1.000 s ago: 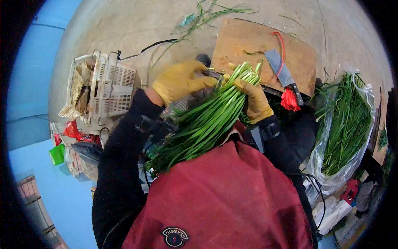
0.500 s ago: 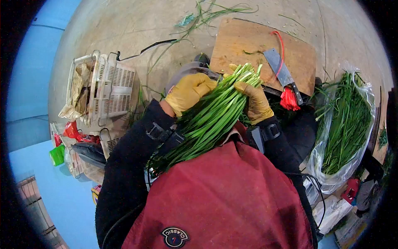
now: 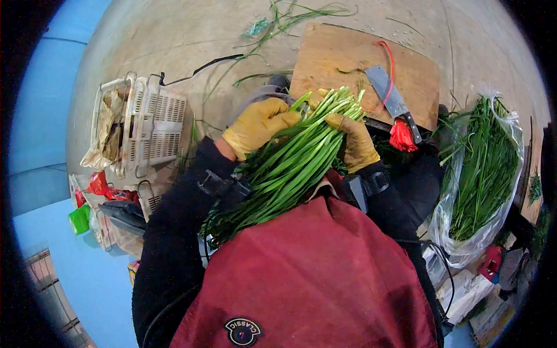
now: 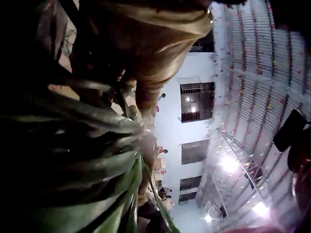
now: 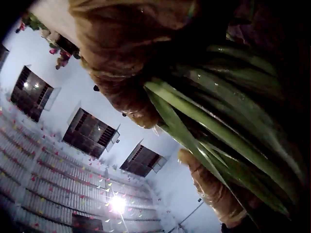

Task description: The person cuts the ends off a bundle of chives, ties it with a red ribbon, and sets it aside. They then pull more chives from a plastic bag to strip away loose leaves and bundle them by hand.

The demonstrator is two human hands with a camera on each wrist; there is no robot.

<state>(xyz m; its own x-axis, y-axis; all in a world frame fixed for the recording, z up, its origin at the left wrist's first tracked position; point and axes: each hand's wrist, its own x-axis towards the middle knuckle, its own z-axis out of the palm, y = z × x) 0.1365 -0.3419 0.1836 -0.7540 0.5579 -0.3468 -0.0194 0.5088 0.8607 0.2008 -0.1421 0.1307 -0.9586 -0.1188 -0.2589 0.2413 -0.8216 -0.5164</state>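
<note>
A thick bunch of garlic chives [image 3: 301,153] lies slanted across the person's lap, pale stem ends pointing forward, dark leaf tips toward the red apron [image 3: 301,272]. In a yellow glove, the right hand [image 3: 357,142] grips the bunch just below the stem ends, thumb across the top. The left hand [image 3: 259,127], gloved alike, is at the bunch's left side, its curled fingers pinching chives near the stems. Close up in the left wrist view, green leaves [image 4: 97,121] run beneath the gloved fingers. In the right wrist view, leaves [image 5: 218,121] pass between thumb and fingers.
A wooden board [image 3: 336,52] ahead bears a cleaver [image 3: 387,93] with red wrapping on its handle. To the right stands a clear plastic bag [image 3: 458,249] of more chives. White crates [image 3: 165,122] stand at left. Loose leaves [image 3: 278,23] lie on the floor.
The left hand, blurred and farther out one second ago, has come in to the bunch and pinches at its stems. A loose strand now shows on the floor near the board. The right hand keeps its grip.
</note>
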